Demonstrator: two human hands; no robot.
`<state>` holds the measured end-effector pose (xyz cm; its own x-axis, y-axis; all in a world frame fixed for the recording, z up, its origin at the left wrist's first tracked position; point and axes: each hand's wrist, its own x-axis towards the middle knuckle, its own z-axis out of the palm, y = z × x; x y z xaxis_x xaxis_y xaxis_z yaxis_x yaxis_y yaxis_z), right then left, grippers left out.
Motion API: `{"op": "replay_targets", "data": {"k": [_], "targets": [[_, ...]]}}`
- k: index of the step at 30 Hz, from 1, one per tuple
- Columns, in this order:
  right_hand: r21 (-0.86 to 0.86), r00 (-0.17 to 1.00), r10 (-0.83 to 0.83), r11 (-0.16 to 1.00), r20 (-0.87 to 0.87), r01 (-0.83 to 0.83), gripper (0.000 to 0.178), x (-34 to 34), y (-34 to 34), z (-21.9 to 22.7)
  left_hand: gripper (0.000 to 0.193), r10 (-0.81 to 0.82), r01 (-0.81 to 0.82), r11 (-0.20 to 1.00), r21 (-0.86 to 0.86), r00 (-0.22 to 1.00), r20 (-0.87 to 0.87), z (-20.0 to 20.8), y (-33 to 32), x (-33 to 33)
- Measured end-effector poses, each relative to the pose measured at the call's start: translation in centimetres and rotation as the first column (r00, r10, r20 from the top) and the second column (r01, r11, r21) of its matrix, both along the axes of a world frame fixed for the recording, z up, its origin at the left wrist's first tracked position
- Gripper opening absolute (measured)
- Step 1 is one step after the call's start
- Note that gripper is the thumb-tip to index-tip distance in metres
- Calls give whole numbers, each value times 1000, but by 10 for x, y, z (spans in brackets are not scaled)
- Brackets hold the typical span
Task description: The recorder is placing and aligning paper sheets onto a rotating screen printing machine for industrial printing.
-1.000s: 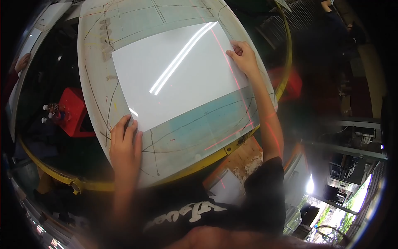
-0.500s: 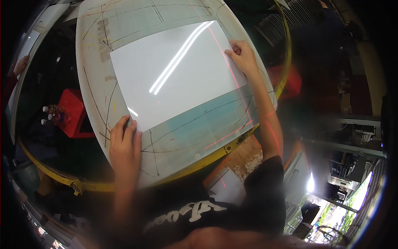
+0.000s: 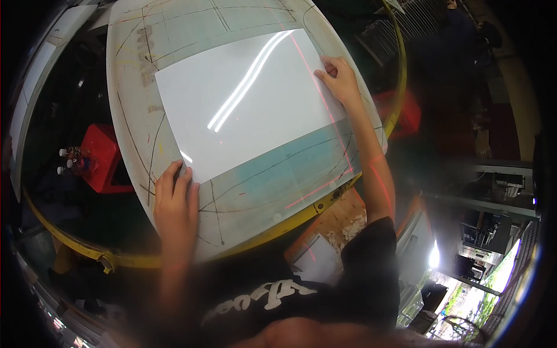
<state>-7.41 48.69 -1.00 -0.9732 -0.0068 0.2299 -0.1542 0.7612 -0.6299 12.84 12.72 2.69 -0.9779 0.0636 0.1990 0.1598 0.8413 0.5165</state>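
A glossy white sheet [image 3: 255,110] lies across a pale, curved board [image 3: 130,116] marked with dark drawn lines. My left hand [image 3: 177,200] has its fingertips and thumb around the sheet's near left corner. At the sheet's right edge, my right hand [image 3: 341,80] pinches with thumb and bent fingers. Its curled fingertips are partly hidden. A red light line [image 3: 316,87] runs down the sheet's right part and onto the board. Two bright bands of reflected light cross the sheet, and a bluish area of the board shows below it.
A curved yellow rail [image 3: 261,236] rings the board. To the left stands a red stool [image 3: 98,159] with small white-capped bottles [image 3: 72,162]; another red object [image 3: 400,113] is at the right. Near me, a wooden box [image 3: 342,223] holds scraps. A dark-clothed person is at the upper right.
Both of my hands and the sheet stay nearly still. Another person's hand at the far left edge has gone out of view. At the upper right, a dark-clothed figure shows more clearly.
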Motion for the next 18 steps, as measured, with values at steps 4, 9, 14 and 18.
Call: {"op": "replay_targets", "data": {"k": [4,9,14,18], "targets": [[5,1000,-17,1000,-9,17,41,1,2,-1,22,-19,19,1000,-18,999,-34,-3,1,-1],[31,1000,-11,999,-19,12,41,-5,-1,-3,21,-8,7,1000,-6,999,-52,-2,0,-2],[-37,999,-39,999,9,39,45,-6,-9,7,21,-8,8,1000,4,996,-85,-6,0,-2],[235,991,32,970,130,-62,42,-10,-7,9,24,-23,19,999,-43,993,-113,-14,-2,1]]}}
